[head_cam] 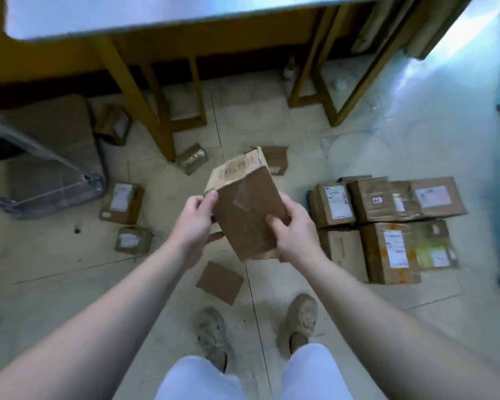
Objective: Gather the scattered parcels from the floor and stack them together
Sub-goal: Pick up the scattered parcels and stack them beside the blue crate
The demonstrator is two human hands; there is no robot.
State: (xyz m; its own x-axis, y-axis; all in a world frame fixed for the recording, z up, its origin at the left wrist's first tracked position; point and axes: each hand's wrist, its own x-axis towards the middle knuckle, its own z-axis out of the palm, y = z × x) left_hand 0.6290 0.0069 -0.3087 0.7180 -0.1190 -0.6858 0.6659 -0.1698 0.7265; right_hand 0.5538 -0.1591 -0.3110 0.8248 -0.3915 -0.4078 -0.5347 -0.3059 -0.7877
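A brown cardboard parcel (243, 203) is held tilted in front of me, above the floor. My left hand (194, 223) grips its left side and my right hand (293, 229) grips its lower right corner. To the right, several labelled parcels (387, 223) stand packed together on the floor. Loose parcels lie scattered: a flat one (220, 282) near my feet, two labelled ones (122, 203) (132, 241) at left, a taped one (191, 158) by a table leg, one (275, 160) behind the held parcel, and one (113, 124) further back left.
A table (145, 15) with yellow wooden legs (136, 90) spans the top. A metal cart frame (49, 174) and a big carton (49, 122) stand at left. A wooden frame (324, 90) stands at back right. My shoes (300, 316) are on the tiled floor.
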